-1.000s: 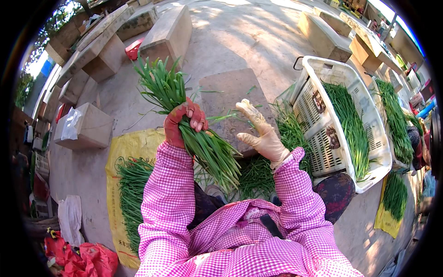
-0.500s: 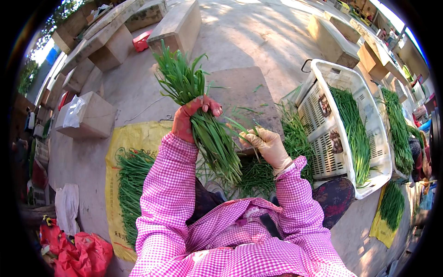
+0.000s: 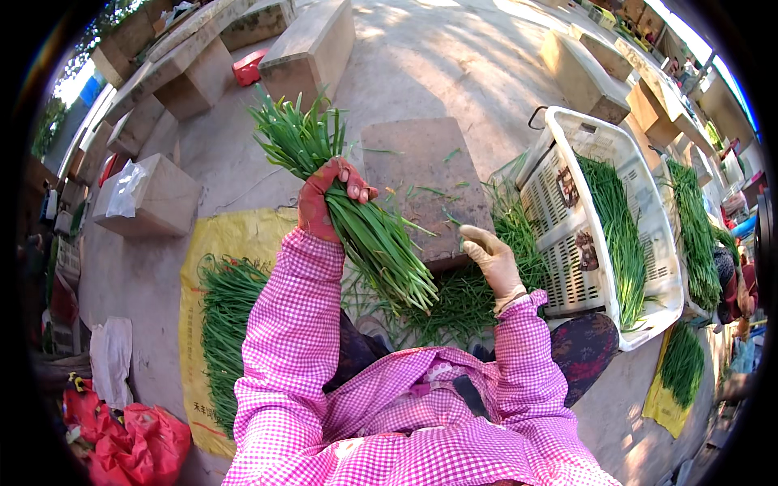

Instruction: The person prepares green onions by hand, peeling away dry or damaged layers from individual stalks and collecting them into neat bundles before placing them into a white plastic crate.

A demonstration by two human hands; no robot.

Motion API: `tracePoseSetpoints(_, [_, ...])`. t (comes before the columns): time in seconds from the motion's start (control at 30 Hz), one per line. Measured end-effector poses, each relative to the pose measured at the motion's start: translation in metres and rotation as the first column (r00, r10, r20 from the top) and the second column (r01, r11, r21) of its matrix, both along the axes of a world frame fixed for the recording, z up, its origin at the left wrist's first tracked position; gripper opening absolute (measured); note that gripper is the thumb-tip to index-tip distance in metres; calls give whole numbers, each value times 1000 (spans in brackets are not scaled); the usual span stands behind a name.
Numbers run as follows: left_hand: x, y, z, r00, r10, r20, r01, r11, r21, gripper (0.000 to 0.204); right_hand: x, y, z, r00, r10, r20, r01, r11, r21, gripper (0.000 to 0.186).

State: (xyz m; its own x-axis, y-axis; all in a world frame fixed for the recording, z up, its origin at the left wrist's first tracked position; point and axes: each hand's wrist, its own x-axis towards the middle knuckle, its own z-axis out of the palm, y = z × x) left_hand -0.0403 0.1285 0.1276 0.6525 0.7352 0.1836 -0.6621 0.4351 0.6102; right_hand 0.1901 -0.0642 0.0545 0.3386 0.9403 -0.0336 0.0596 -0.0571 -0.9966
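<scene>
My left hand (image 3: 332, 194), in a red glove that leaves the fingertips bare, is closed around a thick bunch of garlic chives (image 3: 377, 243). The leafy tops stick up past the fist, and the pale cut ends slant down toward my lap. To the right of those ends is my right hand (image 3: 493, 257) in a cream glove, its fingers loosely bent and apart, with nothing seen between them. A small green scrap (image 3: 451, 217) shows just beyond its fingertips. Below both hands, loose chives (image 3: 454, 308) lie heaped in front of my knees.
A flat brown slab (image 3: 421, 154) with leaf scraps stands ahead. At the right is a white plastic crate (image 3: 559, 202) holding chives. A yellow sack (image 3: 243, 231) with more chives lies at the left, near a red plastic bag (image 3: 146, 441). Concrete blocks (image 3: 312, 53) stand farther off.
The right hand has let go of the thin leaves it pinched and moved slightly right, its fingers loosening. The left hand has shifted a little left with the bunch.
</scene>
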Motion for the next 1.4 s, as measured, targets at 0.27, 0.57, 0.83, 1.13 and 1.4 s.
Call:
tracePoseSetpoints(0.27, [10, -9, 5, 996, 53, -74, -62, 991, -116, 17, -63, 29, 55, 818, 66, -571, -65, 998, 22, 22])
tracePoseSetpoints(0.57, [-16, 14, -5, 920, 378, -108, -393, 886, -246, 25, 33, -37, -7, 875, -160, -458, 152, 987, -55, 19])
tracePoseSetpoints(0.83, [-6, 11, -5, 855, 437, -280, -514, 787, -342, 23, -24, -5, 28, 981, -169, 95, 153, 975, 160, 31])
tracePoseSetpoints(1.13, [-1, 6, -6, 882, 358, -306, -459, 800, -387, 26, -64, 31, 29, 632, -311, 710, 80, 938, 339, 11])
tracePoseSetpoints(1.4, [-9, 16, -9, 830, 468, -304, -557, 730, -396, 28, 26, -11, -28, 640, -363, 677, 480, 877, 16, 14])
